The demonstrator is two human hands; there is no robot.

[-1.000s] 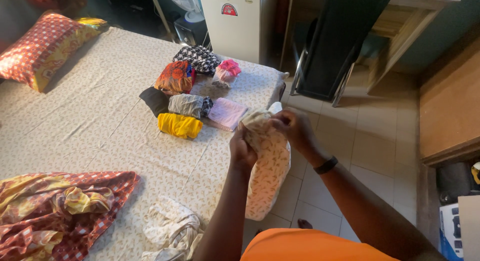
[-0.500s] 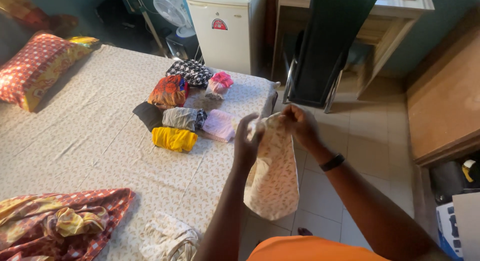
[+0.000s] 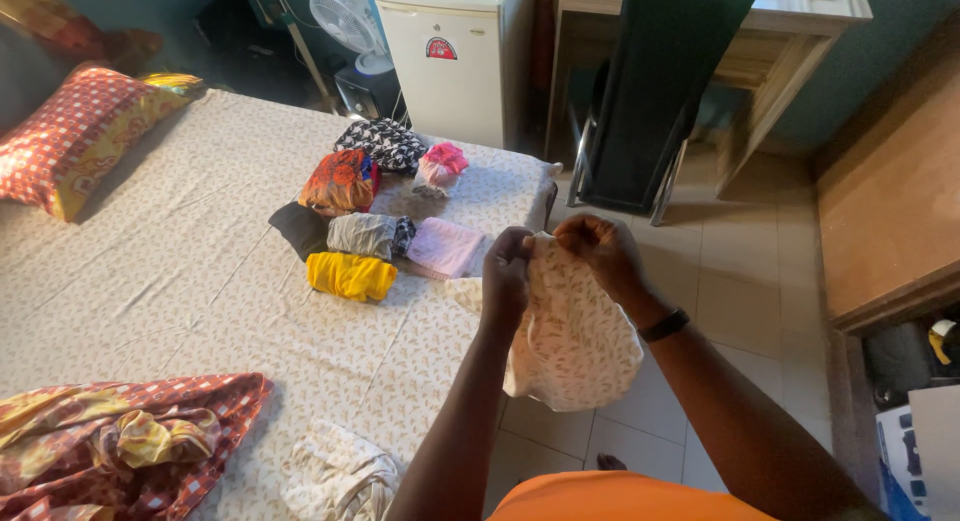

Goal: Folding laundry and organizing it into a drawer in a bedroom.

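The bed, covered in a cream patterned sheet, is filling most of the view, with a checked red and yellow pillow lying at its far left. A crumpled red and yellow checked cloth is sitting at the near edge, and a bunched white garment is resting just beside it. Near the foot corner, a cluster of folded clothes is lying in rows, a rolled yellow one nearest the person and a flat pink one next to it.

The cream printed cloth is hanging in the air just off the bed's edge, above the tiled floor. The left hand is pinching its top edge closed between thumb and fingers, and the right hand is gripping the same edge close by, fingers curled tight around the fabric.

To do this well, it seems best that both hands are holding matching corners level, keeping the edge taut so the cloth hangs straight and any fold lands even rather than skewed.
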